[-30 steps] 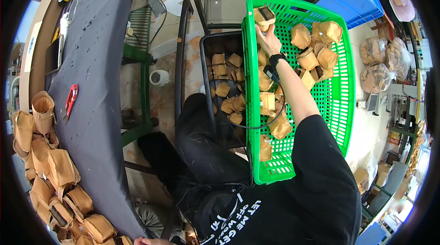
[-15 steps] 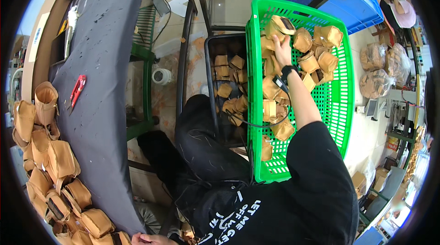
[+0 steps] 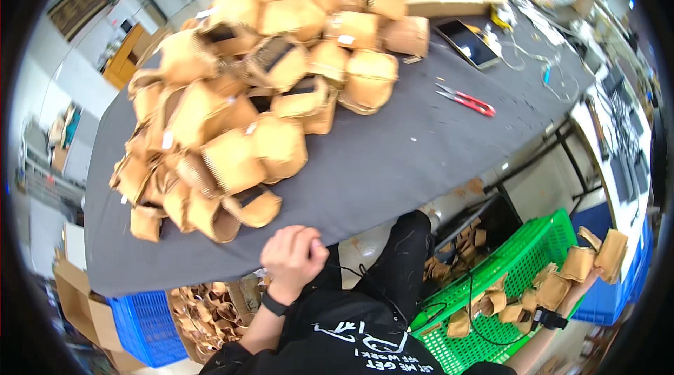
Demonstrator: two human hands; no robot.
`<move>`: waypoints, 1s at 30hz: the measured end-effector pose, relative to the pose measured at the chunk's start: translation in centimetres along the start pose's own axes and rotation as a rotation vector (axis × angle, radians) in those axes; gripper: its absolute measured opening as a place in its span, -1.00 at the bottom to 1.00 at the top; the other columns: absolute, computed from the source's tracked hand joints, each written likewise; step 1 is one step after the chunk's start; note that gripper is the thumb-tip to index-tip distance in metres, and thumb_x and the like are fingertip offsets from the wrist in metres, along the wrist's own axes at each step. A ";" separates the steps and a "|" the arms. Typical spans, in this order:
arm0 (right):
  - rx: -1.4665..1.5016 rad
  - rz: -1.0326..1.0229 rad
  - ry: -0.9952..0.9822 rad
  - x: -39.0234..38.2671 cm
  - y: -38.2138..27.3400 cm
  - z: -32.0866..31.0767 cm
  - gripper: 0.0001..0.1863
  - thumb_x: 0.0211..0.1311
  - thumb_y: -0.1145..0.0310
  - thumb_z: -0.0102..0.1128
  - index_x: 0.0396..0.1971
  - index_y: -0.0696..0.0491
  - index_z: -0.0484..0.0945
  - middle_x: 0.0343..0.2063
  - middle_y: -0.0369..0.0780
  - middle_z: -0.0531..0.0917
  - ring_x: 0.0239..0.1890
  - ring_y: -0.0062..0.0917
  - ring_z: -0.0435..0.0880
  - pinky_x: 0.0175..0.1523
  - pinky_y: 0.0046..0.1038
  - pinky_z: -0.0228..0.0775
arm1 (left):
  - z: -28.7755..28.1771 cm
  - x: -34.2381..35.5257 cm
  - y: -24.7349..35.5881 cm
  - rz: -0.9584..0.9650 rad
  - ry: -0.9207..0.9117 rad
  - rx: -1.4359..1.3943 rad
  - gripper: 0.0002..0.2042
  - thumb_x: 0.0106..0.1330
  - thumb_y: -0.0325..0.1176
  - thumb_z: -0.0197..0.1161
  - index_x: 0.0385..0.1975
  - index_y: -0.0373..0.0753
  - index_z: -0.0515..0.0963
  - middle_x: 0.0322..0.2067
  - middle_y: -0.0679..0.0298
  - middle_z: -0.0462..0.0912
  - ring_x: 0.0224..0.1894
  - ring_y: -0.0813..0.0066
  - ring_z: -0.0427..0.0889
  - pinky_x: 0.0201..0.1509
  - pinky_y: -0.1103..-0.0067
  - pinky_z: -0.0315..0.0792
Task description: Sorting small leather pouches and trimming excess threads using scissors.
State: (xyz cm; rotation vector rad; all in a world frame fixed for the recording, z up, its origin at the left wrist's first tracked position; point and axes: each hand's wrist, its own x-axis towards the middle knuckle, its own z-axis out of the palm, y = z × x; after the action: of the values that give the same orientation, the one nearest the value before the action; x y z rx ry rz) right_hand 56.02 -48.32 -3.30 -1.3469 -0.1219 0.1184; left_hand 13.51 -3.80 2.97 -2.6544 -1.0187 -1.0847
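My left hand [image 3: 293, 257] rests at the near edge of the grey-covered table, its fingers curled in and nothing visible in them. Beside it lies a big heap of tan fabric pouches [image 3: 277, 143], some showing dark strips. At the far right my right hand [image 3: 594, 275], mostly hidden, grips a tan pouch [image 3: 612, 254] by the rim of the green crate [image 3: 540, 238]. More tan pouches [image 3: 553, 289] sit in that crate, near my right wrist.
Red-handled snips [image 3: 469, 101] and a dark tablet [image 3: 467, 44] lie on the table [image 3: 365, 171]. Under it stand a blue crate [image 3: 149, 329] and a box of tan pieces [image 3: 210, 315]. A black bin [image 3: 484, 224] adjoins the green crate. A cable runs across my lap.
The view has swung left, onto the table and its heap. My right hand has moved from inside the green crate to its rim, holding a pouch. My left hand stays by the table edge.
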 end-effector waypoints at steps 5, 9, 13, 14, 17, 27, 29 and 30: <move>-0.191 -0.464 -0.314 -0.2 -8.2 19.2 -0.34 0.29 -0.13 -0.24 0.07 0.19 0.28 -0.03 -0.16 0.47 -0.04 -0.41 0.49 0.06 -0.40 0.34 | -0.2 0.2 0.8 0.040 0.019 -0.102 -0.90 -0.13 -0.40 0.18 -0.56 -0.07 0.49 -0.52 0.38 0.46 -0.54 0.44 0.47 -0.52 0.53 0.32; -0.432 -1.016 -0.406 -0.1 -13.4 39.0 -0.39 0.31 -0.07 -0.22 0.06 0.19 0.29 -0.01 -0.16 0.46 -0.06 -0.42 0.50 0.03 -0.42 0.36 | -0.1 -0.4 -0.4 0.048 -0.002 -0.179 -0.84 -0.09 -0.36 0.22 -0.45 -0.07 0.51 -0.45 0.39 0.46 -0.50 0.50 0.47 -0.48 0.57 0.32; -0.657 -1.582 -0.390 -3.9 -19.0 56.0 -0.44 0.33 -0.01 -0.21 0.06 0.19 0.29 0.00 -0.16 0.45 -0.08 -0.43 0.52 0.00 -0.44 0.38 | -0.7 -0.7 -1.4 0.105 -0.046 -0.262 -0.76 -0.06 -0.32 0.21 -0.33 -0.14 0.51 -0.42 0.35 0.40 -0.47 0.49 0.41 -0.42 0.58 0.29; -0.704 -1.717 -0.386 -5.5 -19.0 57.7 -0.45 0.34 0.01 -0.21 0.06 0.19 0.29 0.00 -0.15 0.44 -0.08 -0.44 0.52 0.00 -0.44 0.39 | -0.8 -1.1 -2.0 0.123 -0.071 -0.247 -0.72 -0.04 -0.30 0.21 -0.28 -0.15 0.49 -0.39 0.33 0.39 -0.44 0.48 0.40 -0.39 0.58 0.28; -0.220 -1.096 -0.931 -10.9 -22.3 69.4 -0.40 0.22 0.01 0.00 0.13 0.11 0.24 -0.15 -0.02 0.52 -0.08 -0.41 0.53 -0.04 -0.44 0.37 | -1.3 -1.6 -2.2 0.200 -0.164 -0.296 -0.61 0.00 -0.25 0.20 -0.13 -0.17 0.45 -0.30 0.29 0.37 -0.36 0.45 0.38 -0.32 0.57 0.27; -1.287 -1.654 -1.159 -24.2 -15.3 89.9 -0.35 0.12 -0.21 -0.06 0.07 -0.03 0.32 -0.36 -0.03 0.61 -0.29 -0.21 0.61 -0.22 -0.26 0.46 | -1.8 -3.0 -2.8 0.212 -0.151 -0.281 -0.61 0.07 -0.33 0.02 -0.07 -0.28 0.40 -0.28 0.32 0.39 -0.33 0.55 0.35 -0.31 0.66 0.26; -1.539 -1.797 -1.160 -23.5 -11.4 92.6 -0.47 0.19 -0.11 -0.12 -0.04 -0.01 0.40 -0.32 -0.07 0.62 -0.26 -0.22 0.61 -0.19 -0.24 0.44 | -1.5 -2.9 -2.8 0.224 -0.153 -0.299 -0.61 0.08 -0.33 0.01 -0.05 -0.28 0.39 -0.26 0.32 0.39 -0.32 0.56 0.36 -0.29 0.67 0.26; -1.503 -1.721 -1.167 -22.6 -9.1 93.8 -0.53 0.21 -0.05 -0.15 -0.07 -0.01 0.43 -0.31 -0.10 0.62 -0.24 -0.22 0.60 -0.16 -0.23 0.43 | -1.5 -2.8 -2.8 0.234 -0.162 -0.312 -0.61 0.09 -0.34 0.01 -0.04 -0.28 0.39 -0.26 0.32 0.39 -0.32 0.57 0.36 -0.29 0.68 0.26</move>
State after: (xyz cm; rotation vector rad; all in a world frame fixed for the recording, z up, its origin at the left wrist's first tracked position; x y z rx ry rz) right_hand 19.24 36.60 25.52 -1.8850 -2.6768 -0.8340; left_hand 9.43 -3.71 1.82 -3.0537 -0.5749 -1.0683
